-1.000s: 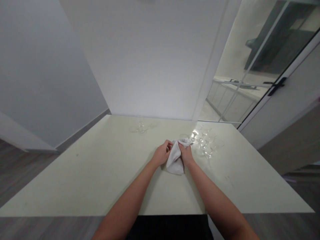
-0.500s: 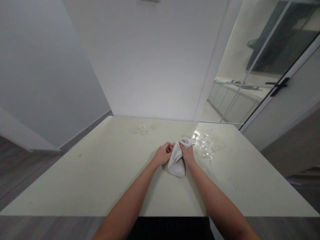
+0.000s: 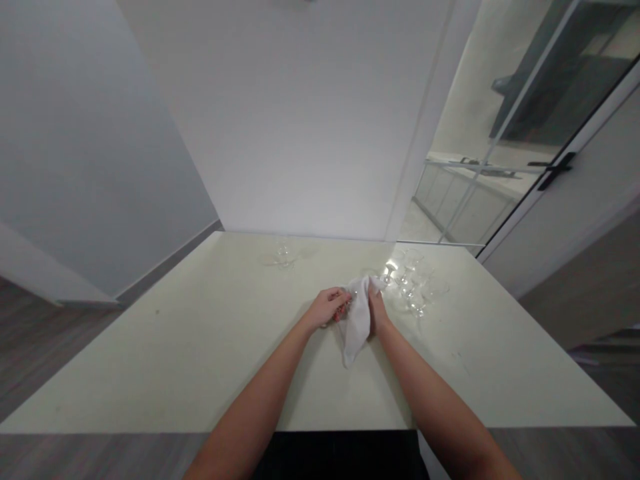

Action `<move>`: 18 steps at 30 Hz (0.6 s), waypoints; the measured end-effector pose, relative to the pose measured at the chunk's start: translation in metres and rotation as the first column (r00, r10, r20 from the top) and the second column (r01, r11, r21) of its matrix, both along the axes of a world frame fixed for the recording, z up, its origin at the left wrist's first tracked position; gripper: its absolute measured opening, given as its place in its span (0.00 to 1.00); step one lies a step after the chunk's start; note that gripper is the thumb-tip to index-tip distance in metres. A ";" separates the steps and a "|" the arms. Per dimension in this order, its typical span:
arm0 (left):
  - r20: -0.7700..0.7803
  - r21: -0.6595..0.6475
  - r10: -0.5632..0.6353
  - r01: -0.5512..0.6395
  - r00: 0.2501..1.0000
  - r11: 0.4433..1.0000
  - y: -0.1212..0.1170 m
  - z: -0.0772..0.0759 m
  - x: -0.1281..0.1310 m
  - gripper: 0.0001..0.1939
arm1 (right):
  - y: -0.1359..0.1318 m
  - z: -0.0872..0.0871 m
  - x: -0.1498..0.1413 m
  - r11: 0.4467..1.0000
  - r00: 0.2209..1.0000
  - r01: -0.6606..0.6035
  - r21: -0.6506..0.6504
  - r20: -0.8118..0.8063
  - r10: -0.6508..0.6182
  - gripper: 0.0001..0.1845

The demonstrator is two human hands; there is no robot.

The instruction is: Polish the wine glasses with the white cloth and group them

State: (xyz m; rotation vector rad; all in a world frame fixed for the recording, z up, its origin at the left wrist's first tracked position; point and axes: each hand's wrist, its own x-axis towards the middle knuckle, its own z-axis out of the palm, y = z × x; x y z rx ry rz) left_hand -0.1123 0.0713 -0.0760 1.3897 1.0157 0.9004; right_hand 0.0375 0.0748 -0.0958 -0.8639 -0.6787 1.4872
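My left hand (image 3: pixel 326 309) curls around a clear glass (image 3: pixel 343 309) whose outline is mostly hidden by my fingers and the cloth. The fingers look reddish and distorted through it. In my right hand (image 3: pixel 378 311) is a white cloth (image 3: pixel 357 327), pressed against the right side of the glass. One corner of the cloth hangs down toward the table. Just right of the cloth, several clear stemmed glasses (image 3: pixel 413 283) stand in a group. Another clear glass (image 3: pixel 283 253) stands by itself farther back on the left.
The pale table (image 3: pixel 200 360) stretches out on both sides of my arms and ends at a white panel (image 3: pixel 310 133) behind. At the right are a glazed door and its black handle (image 3: pixel 556 170). Grey floor shows past the table's edges.
My left fingers have closed further around the glass. The cloth has been shifted and is narrower now, its lower corner hanging lower; my right hand has turned more upright.
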 end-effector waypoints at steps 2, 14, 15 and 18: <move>0.002 0.000 -0.004 0.004 1.000 1.000 0.001 -0.003 0.000 0.21 | 0.001 -0.003 -0.001 0.992 0.993 0.092 0.082 0.070 -0.098 0.26; 0.051 -0.044 -0.044 0.047 0.998 0.998 -0.003 -0.001 0.003 0.15 | 0.012 -0.022 0.003 0.982 0.957 0.168 0.086 0.222 -0.184 0.24; 0.074 -0.078 -0.059 0.064 0.996 0.995 -0.003 0.000 0.003 0.15 | 0.011 -0.022 0.003 0.981 0.957 0.162 0.107 0.226 -0.182 0.23; 0.089 -0.089 -0.055 0.063 0.994 0.994 -0.004 0.004 0.001 0.16 | 0.010 -0.020 0.002 0.978 0.959 0.150 0.148 0.218 -0.180 0.21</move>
